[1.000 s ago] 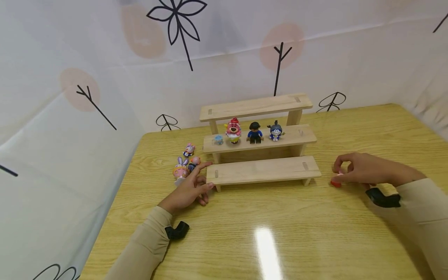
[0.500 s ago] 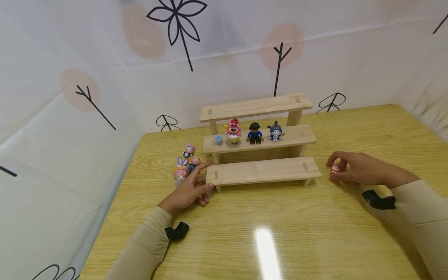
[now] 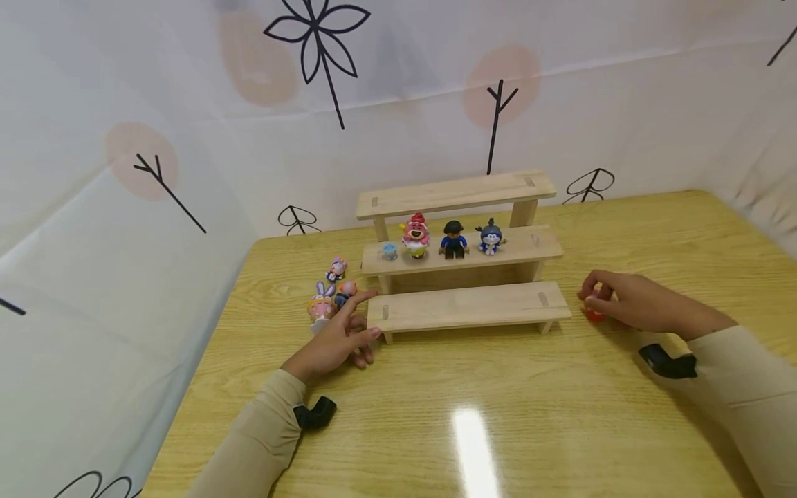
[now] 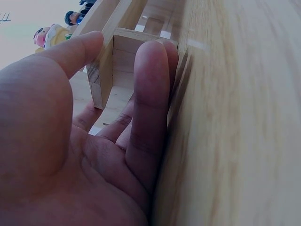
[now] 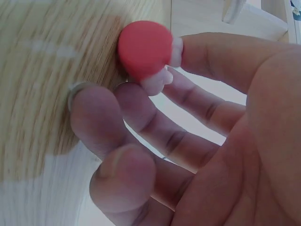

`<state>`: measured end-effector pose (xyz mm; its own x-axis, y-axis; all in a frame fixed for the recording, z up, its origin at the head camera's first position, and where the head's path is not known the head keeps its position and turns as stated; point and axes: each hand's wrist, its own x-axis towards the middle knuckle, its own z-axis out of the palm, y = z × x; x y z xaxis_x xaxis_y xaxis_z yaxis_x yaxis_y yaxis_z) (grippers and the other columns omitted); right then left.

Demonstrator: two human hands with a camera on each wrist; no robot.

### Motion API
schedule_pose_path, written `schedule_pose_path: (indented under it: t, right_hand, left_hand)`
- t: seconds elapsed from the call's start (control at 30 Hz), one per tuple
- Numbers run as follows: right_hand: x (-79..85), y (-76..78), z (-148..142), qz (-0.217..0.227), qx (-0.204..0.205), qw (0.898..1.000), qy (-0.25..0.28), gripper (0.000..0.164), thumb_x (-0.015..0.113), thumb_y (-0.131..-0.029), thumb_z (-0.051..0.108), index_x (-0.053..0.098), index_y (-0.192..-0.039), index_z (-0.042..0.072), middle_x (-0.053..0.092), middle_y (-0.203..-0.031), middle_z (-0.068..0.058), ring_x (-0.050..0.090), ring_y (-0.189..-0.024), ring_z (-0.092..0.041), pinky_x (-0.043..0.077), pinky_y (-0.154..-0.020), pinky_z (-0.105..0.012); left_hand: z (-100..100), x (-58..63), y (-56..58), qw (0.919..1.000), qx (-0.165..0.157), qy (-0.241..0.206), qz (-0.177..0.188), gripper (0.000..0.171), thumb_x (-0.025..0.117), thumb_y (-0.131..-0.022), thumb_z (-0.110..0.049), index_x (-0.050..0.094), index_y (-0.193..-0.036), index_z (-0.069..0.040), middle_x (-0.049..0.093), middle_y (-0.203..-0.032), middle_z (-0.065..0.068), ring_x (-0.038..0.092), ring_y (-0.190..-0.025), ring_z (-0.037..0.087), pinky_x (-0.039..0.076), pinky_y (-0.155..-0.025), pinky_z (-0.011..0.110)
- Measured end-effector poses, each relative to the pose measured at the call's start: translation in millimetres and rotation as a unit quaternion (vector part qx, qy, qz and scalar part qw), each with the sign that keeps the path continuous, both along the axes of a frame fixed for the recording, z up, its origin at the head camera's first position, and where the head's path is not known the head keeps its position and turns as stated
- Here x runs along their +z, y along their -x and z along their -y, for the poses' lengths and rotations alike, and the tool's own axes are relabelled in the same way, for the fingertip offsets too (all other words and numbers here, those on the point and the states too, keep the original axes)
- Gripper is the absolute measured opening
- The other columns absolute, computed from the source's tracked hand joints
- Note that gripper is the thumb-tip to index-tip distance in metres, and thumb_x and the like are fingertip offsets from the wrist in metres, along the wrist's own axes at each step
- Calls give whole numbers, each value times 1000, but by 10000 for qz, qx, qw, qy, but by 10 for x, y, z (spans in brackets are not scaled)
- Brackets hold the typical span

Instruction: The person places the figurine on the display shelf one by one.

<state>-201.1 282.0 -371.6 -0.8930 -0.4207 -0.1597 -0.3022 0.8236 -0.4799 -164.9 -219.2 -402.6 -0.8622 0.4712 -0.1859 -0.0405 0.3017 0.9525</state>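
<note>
My right hand [image 3: 629, 301] pinches a small figurine [image 3: 596, 308] between thumb and fingers, just right of the wooden tiered stand. In the right wrist view the figurine shows a rounded red part [image 5: 145, 49] and pale pink bits, close to the tabletop. My left hand [image 3: 336, 340] holds the left end of the stand's lowest shelf [image 3: 467, 306], thumb at the front corner and index finger at the back one. Its other fingers curl loosely below the shelf end [image 4: 99, 89]. On the middle shelf [image 3: 523, 243] stand a pink bear figure [image 3: 416, 237], a black-haired figure [image 3: 454, 241] and a blue figure [image 3: 490, 238].
Left of the stand lie a rabbit-eared figurine [image 3: 321, 304], a smaller figurine [image 3: 337, 269] and one partly hidden by my left hand [image 3: 346, 292]. A small light-blue piece [image 3: 389, 252] sits at the middle shelf's left end. The top shelf [image 3: 454, 195] stands near the patterned cloth [image 3: 405, 138].
My right hand has shifted slightly left toward the stand with the figurine, which has turned in the fingers. The left hand stays at the shelf end.
</note>
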Motion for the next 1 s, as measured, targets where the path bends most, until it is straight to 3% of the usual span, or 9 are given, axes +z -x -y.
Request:
schedule_pose_path:
  t: [0.2,0.5,0.77,1.0]
  right_hand:
    - [-34,20,8,23,-79,9999,90,17,64,-99,21,56,-109,8,64,-89,-3,52,-70,-13,41,-58,-26]
    - [-48,44,9,-47,-44,10000,-57,53,68,-95,18,47,-137,-5,65,-91,-6,55,-71,-13,44,-59,-28]
    - [-65,27,11,-316,63,9993,-191,26,66,-97,19,63,-118,4,63,-88,-2,51,-72,-12,41,-60,-25]
    - [-9,18,41,-669,-76,9977,-76,25,64,-100,20,61,-118,3,66,-89,-5,53,-69,-12,43,-57,-26]
  left_hand:
    - [10,-5,-15,10000,40,18,30,70,61,-101,-33,19,-158,-36,61,-103,18,70,-72,24,61,-62,40]
    - [7,-12,-22,10000,13,-20,-13,70,60,-102,-30,18,-158,-32,60,-103,18,69,-71,23,61,-61,38]
    - [-11,-20,-14,10000,37,29,-27,70,61,-101,-31,19,-158,-34,61,-103,19,69,-71,24,61,-61,39]
    - [-9,-1,-8,9999,-16,102,-119,68,59,-102,-31,19,-158,-34,62,-104,20,69,-71,23,61,-62,39]
